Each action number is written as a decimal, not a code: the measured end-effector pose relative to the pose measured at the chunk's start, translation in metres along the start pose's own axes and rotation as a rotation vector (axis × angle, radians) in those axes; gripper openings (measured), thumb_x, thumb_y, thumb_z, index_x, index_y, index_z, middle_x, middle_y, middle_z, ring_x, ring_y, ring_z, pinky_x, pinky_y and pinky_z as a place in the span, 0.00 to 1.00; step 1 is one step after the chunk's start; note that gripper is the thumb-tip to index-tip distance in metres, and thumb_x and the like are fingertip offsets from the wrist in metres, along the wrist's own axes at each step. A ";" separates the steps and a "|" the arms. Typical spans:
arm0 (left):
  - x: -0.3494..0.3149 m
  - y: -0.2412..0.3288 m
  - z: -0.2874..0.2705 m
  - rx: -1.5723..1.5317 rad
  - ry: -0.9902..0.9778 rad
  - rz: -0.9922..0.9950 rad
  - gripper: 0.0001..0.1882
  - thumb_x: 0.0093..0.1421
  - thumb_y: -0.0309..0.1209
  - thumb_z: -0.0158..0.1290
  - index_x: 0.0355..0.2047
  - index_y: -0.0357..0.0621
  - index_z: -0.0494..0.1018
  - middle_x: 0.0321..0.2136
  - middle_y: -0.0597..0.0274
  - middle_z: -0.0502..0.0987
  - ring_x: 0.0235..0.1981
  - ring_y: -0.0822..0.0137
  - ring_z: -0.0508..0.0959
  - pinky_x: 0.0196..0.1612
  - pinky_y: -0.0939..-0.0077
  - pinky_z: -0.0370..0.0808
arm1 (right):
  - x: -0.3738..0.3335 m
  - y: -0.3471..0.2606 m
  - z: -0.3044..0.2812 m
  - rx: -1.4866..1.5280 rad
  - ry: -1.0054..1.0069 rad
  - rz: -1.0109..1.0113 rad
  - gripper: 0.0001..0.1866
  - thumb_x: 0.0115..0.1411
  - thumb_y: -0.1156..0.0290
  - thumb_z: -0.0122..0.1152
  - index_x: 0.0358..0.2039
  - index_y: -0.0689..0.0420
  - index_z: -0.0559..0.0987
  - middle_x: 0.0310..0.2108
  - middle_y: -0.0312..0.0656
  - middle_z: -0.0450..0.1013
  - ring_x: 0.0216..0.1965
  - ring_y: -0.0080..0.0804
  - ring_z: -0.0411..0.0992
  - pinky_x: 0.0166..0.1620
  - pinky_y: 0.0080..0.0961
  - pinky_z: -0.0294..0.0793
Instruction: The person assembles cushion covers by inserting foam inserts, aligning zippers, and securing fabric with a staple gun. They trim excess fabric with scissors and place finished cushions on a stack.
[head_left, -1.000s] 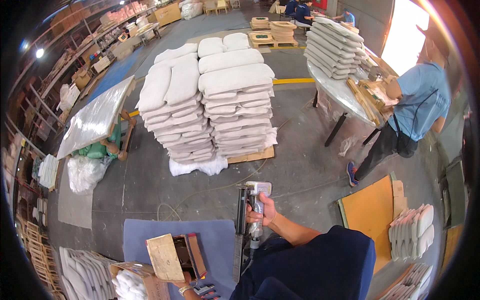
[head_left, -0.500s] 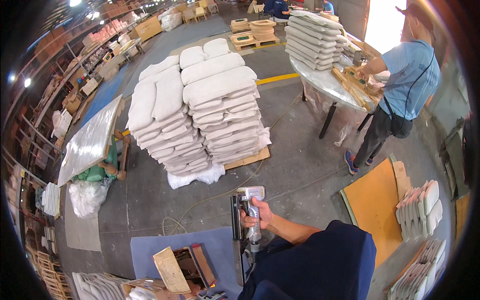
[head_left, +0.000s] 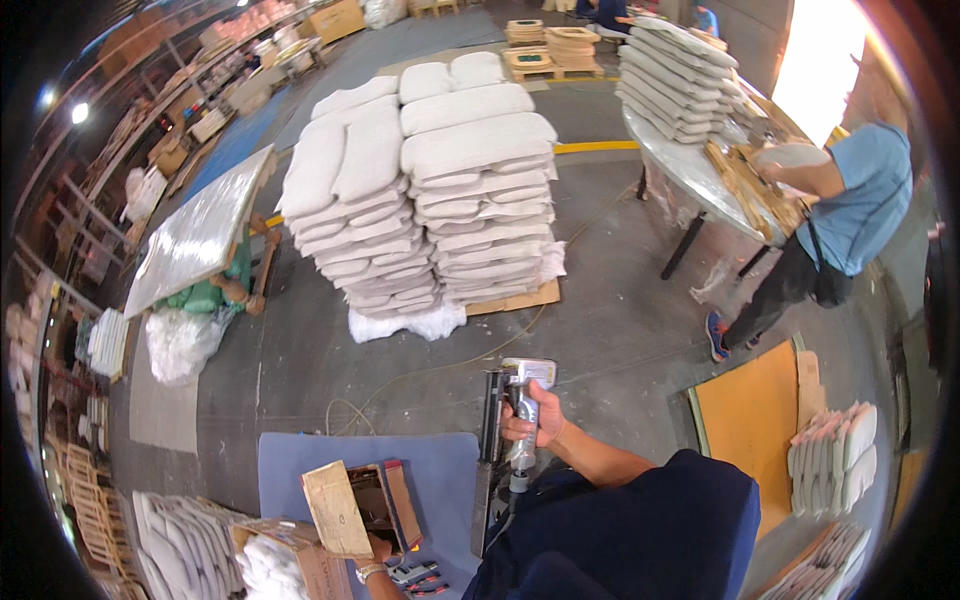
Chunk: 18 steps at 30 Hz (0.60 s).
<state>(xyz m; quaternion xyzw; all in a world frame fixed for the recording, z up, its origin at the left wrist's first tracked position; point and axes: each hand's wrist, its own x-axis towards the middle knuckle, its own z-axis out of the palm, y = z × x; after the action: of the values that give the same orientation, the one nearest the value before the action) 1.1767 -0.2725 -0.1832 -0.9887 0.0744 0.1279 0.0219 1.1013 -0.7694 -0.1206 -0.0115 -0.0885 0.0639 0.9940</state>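
Pneumatic staple gun (head_left: 523, 456) sits upright beside the blue-grey worktop (head_left: 285, 460), the right hand's (head_left: 543, 415) fingers clamped around its grip; an accidental trigger squeeze could fire it. A tug at its hose fitting (head_left: 519, 481) could wrench it sideways. The left hand (head_left: 379, 547) is at the open cardboard box (head_left: 338, 512), its finger state impossible to tell; a loose hold could let the box tip.
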 end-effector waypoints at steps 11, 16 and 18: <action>-0.021 -0.021 0.015 -0.006 -0.195 0.050 0.30 0.49 0.46 0.61 0.54 0.53 0.81 0.54 0.49 0.81 0.60 0.44 0.75 0.68 0.50 0.66 | -0.007 -0.007 -0.007 -0.044 0.027 -0.009 0.35 0.64 0.37 0.59 0.45 0.63 0.79 0.37 0.43 0.79 0.20 0.24 0.65 0.29 0.27 0.65; -0.011 -0.008 -0.004 -0.004 -0.269 0.096 0.30 0.49 0.47 0.61 0.54 0.54 0.81 0.54 0.49 0.81 0.60 0.44 0.75 0.68 0.50 0.66 | -0.011 -0.013 0.001 -0.148 0.188 -0.039 0.39 0.59 0.32 0.62 0.38 0.64 0.78 0.24 0.37 0.72 0.17 0.22 0.64 0.25 0.24 0.63; -0.009 -0.002 -0.005 -0.019 -0.283 0.099 0.30 0.49 0.47 0.61 0.54 0.54 0.82 0.53 0.49 0.81 0.59 0.44 0.76 0.68 0.50 0.66 | -0.007 -0.012 0.005 -0.153 0.123 -0.033 0.40 0.60 0.29 0.60 0.37 0.63 0.76 0.23 0.36 0.70 0.17 0.20 0.64 0.23 0.23 0.63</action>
<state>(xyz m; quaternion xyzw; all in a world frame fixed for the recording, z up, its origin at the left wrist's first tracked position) 1.1698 -0.2691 -0.1763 -0.9561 0.1181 0.2676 0.0167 1.0950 -0.7824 -0.1164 -0.0896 -0.0321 0.0395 0.9947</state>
